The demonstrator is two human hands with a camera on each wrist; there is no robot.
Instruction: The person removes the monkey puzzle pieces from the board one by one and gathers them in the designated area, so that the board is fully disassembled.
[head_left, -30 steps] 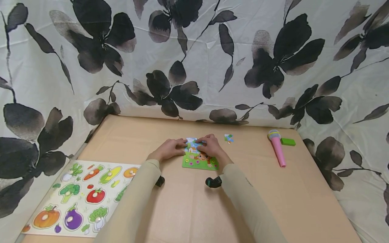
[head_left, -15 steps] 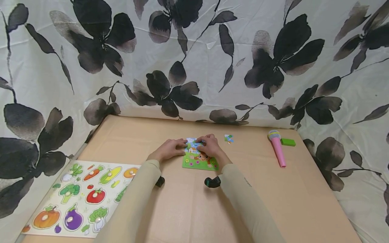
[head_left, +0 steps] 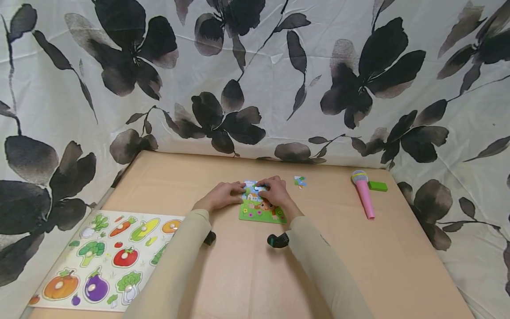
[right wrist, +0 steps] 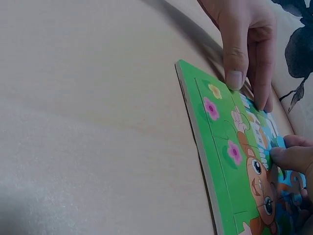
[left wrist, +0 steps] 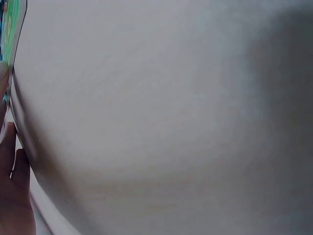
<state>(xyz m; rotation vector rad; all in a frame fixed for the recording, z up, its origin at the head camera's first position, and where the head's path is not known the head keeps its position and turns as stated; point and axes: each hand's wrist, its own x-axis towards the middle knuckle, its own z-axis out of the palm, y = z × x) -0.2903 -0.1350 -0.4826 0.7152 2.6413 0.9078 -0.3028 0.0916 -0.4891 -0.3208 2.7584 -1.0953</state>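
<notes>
A jigsaw puzzle board (head_left: 251, 215) with a green border and a cartoon girl's face lies flat on the table. My left hand (head_left: 221, 196) rests at its left side, thumb (right wrist: 234, 80) and straight fingers touching the edge. Over the upper right part of the picture, my right hand (head_left: 277, 193) pinches a small blue puzzle piece (right wrist: 279, 142) between thumb and index finger, close above the board. The right hand covers part of the puzzle's right side. In the left wrist view only fingers and a green strip of the board appear at the left margin.
Loose puzzle pieces (head_left: 300, 181) lie behind and right of the board. Farther right are a pink toy microphone (head_left: 363, 195) and a green block (head_left: 377, 186). A white vegetable peg-puzzle board (head_left: 105, 252) lies at the front left, partly under the left sleeve. Floral cloth (head_left: 279, 88) hangs behind the table.
My right hand and its wrist have shifted very slightly, and more of the pale piece at its fingertips shows. The left hand and the board keep their places.
</notes>
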